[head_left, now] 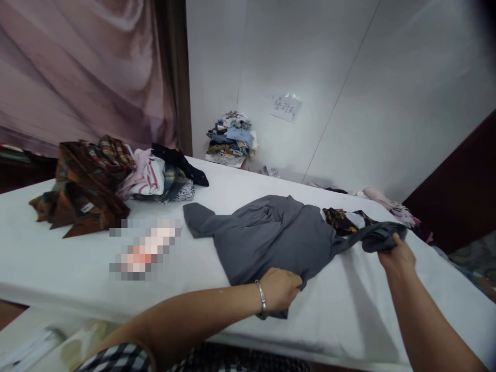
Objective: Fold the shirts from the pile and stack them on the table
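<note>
A grey shirt (pixel 267 232) lies spread and wrinkled across the white-covered table (pixel 186 305). My left hand (pixel 279 289), with a silver bangle at the wrist, is closed on the shirt's near edge. Over on the right, my right hand (pixel 399 256) grips another end of the same shirt and holds it up off the cloth, so that part stretches between the body and my fingers. A black and gold patterned garment (pixel 341 221) shows partly behind the raised end.
Heaped clothes (pixel 96 175) lie at the table's left, a brown patterned garment in front. Behind the table rises a stack of folded clothes (pixel 231 137). A paper sign (pixel 285 107) hangs on the wall. A pixelated patch (pixel 145 250) hides something on the table. Pinkish clothes (pixel 387 204) lie at the far right.
</note>
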The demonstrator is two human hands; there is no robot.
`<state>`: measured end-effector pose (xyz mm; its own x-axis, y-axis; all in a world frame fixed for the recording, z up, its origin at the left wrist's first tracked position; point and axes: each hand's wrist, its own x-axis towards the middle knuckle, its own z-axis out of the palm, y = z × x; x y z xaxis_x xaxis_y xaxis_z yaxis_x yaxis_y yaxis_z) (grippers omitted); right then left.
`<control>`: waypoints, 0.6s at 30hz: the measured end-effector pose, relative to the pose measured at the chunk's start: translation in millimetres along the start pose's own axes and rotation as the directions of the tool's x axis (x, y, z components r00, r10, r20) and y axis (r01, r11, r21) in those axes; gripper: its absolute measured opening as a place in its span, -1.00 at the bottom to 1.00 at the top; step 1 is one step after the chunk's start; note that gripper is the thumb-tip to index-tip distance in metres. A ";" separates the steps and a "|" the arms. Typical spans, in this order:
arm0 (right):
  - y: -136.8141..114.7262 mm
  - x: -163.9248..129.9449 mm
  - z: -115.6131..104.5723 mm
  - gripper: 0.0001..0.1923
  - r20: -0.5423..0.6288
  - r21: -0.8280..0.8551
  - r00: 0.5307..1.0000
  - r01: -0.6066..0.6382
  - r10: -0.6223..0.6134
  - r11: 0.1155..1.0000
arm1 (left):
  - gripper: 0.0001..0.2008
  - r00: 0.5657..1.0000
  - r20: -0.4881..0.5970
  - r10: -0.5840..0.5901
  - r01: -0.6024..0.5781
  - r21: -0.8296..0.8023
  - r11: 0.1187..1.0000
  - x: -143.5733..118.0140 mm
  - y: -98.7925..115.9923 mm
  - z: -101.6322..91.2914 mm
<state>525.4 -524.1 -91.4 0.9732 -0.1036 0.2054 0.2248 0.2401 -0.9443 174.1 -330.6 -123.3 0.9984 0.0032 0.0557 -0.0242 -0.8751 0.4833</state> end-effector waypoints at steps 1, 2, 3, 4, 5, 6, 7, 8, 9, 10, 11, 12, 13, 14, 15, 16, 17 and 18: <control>5.1 -4.7 9.0 -0.82 0.011 -0.007 1.000 0.001 -0.001 1.000 | -0.71 1.000 0.002 -0.014 0.014 -0.049 0.999 1.8 -3.5 -7.4; 10.3 -10.5 18.5 -0.77 0.043 -0.039 0.999 0.001 0.001 0.999 | -0.70 1.000 0.003 -0.030 0.030 -0.090 0.995 3.4 -9.9 -16.5; 15.6 -17.4 28.1 -0.73 0.104 -0.110 0.995 0.008 0.004 0.994 | -0.68 0.998 -0.011 -0.056 0.054 -0.112 0.992 4.9 -19.4 -27.3; 21.0 -25.1 37.6 -0.68 0.199 -0.218 0.980 0.039 0.005 0.975 | -0.67 0.994 -0.044 -0.102 0.098 -0.090 0.991 6.2 -32.3 -39.5; 26.2 -33.6 46.7 -0.64 0.306 -0.339 0.952 0.101 0.007 0.935 | -0.66 0.982 -0.094 -0.165 0.163 -0.036 0.986 7.3 -48.2 -52.7; 31.2 -42.7 55.3 -0.60 0.417 -0.447 0.909 0.196 0.009 0.873 | -0.65 0.956 -0.167 -0.241 0.252 0.045 0.967 8.0 -66.5 -66.4; 36.0 -52.5 63.2 -0.56 0.525 -0.519 0.851 0.312 0.009 0.796 | -0.65 0.916 -0.230 -0.328 0.369 0.163 0.915 8.5 -86.3 -79.5; 40.6 -62.8 70.3 -0.53 0.624 -0.545 0.781 0.431 0.005 0.719 | -0.63 0.878 -0.268 -0.397 0.455 0.210 0.865 8.6 -106.5 -91.2; 45.1 -73.4 76.4 -0.52 0.709 -0.532 0.705 0.535 0.000 0.657 | -0.61 0.842 -0.293 -0.453 0.523 0.239 0.818 8.6 -125.8 -100.8; 49.6 -84.2 81.3 -0.52 0.780 -0.492 0.625 0.616 -0.002 0.615 | -0.59 0.805 -0.309 -0.506 0.584 0.263 0.768 8.5 -143.3 -107.6; 54.0 -94.8 85.0 -0.51 0.841 -0.441 0.540 0.675 0.010 0.591 | -0.56 0.776 -0.312 -0.547 0.626 0.275 0.730 8.7 -158.2 -111.5; 58.5 -105.1 87.2 -0.50 0.888 -0.395 0.458 0.715 0.040 0.576 | -0.55 0.754 -0.308 -0.580 0.655 0.290 0.698 9.3 -170.1 -113.1; 62.8 -114.6 88.1 -0.49 0.918 -0.365 0.387 0.741 0.086 0.563 | -0.56 0.740 -0.295 -0.604 0.672 0.303 0.675 10.5 -179.2 -113.2; 67.0 -123.1 87.7 -0.48 0.932 -0.353 0.336 0.761 0.135 0.544 | -0.60 0.733 -0.276 -0.621 0.680 0.315 0.662 12.5 -185.8 -113.0; 70.7 -130.2 86.4 -0.48 0.936 -0.352 0.306 0.779 0.175 0.519 | -0.66 0.731 -0.257 -0.632 0.681 0.326 0.655 15.3 -190.8 -114.0; 73.8 -135.9 84.5 -0.50 0.933 -0.359 0.297 0.795 0.201 0.490 | -0.71 0.730 -0.245 -0.638 0.682 0.334 0.651 19.1 -194.8 -117.5; 76.1 -140.1 82.3 -0.51 0.930 -0.367 0.301 0.808 0.212 0.462 | -0.75 0.727 -0.245 -0.642 0.684 0.340 0.645 23.8 -198.8 -124.4; 77.8 -143.1 80.4 -0.52 0.928 -0.372 0.308 0.818 0.211 0.438 | -0.75 0.720 -0.262 -0.643 0.692 0.344 0.635 29.3 -203.4 -135.2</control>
<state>407.5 -413.1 -173.6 0.3925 0.9141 0.1022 0.8769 -0.3384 -0.3412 201.5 -87.1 -101.8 0.7213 0.6914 -0.0419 0.6927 -0.7199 0.0448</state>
